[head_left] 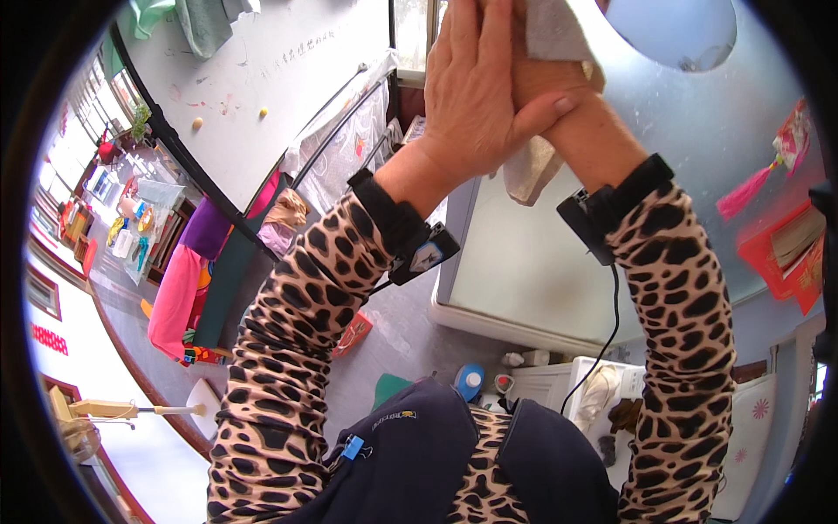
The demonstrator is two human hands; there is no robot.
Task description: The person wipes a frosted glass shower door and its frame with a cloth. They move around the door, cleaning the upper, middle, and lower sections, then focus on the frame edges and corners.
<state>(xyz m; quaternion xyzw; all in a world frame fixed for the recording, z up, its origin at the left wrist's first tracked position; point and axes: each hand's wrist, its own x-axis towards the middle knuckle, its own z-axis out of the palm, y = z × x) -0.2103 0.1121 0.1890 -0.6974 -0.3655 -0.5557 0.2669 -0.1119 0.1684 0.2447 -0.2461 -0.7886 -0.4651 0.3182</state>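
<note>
My left hand (471, 105) is raised at the top centre, its fingers stretched out and pressed flat. Its thumb reaches across my right wrist. Behind it, my right hand (546, 83) is mostly covered, and its fingertips are hidden. A grey-beige cloth (559, 31) lies around the right hand, and a fold of what looks like the same cloth hangs below the wrists. Both hands are in front of a glossy grey panel (690, 122). Black straps with small boxes circle both wrists.
Right of my arms, a pink tassel (746, 201) and red paper folders (790, 253) hang on the panel. Below the hands is a pale, light-topped surface (532, 271). A whiteboard (244, 79) stands left, beside pink and purple fabric (183, 279). A blue-capped container (470, 381) is low down.
</note>
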